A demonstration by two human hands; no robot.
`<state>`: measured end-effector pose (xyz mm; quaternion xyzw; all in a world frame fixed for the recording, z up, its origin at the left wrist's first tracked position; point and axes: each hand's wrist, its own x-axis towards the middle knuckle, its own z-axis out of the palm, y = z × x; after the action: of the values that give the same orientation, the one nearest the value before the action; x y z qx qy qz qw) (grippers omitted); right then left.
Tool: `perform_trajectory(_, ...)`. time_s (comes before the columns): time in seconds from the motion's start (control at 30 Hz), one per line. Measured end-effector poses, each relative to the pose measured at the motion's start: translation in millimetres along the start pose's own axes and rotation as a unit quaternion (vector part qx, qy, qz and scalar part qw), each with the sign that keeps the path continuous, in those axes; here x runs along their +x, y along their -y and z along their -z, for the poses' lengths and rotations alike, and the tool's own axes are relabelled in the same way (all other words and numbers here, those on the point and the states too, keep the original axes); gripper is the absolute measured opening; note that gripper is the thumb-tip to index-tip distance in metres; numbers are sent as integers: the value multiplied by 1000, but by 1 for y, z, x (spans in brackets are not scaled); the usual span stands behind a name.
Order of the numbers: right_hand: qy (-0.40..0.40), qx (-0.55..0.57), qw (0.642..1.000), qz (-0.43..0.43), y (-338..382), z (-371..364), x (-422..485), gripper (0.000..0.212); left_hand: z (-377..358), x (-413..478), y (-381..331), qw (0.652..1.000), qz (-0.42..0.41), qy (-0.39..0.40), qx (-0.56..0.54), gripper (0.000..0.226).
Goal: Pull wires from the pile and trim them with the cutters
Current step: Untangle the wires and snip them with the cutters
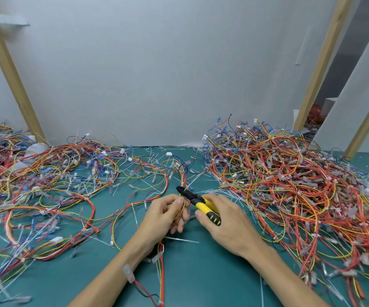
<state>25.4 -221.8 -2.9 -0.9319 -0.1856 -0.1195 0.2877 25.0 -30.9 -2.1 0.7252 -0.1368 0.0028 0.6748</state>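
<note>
Yellow-handled cutters [204,206] sit in my right grip [225,224], fingers curled round the handles, black nose right up against the wires. My left grip [162,216] pinches a thin red-and-yellow wire bundle [180,209] just beside the blades, over the green bench [201,275]. Big tangled pile [290,178] lies to my right.
</note>
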Motion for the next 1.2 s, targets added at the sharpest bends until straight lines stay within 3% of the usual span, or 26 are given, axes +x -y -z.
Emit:
perform_trajectory(0.4, -51, -102, 993, 3, 8, 5, -2, 43, -2, -1, 1, 999, -10, 7, 44, 26)
perform_trajectory(1.2, -40, -104, 994, 1, 7, 7, -1, 44, -2, -1, 1, 999, -4, 6, 35, 26)
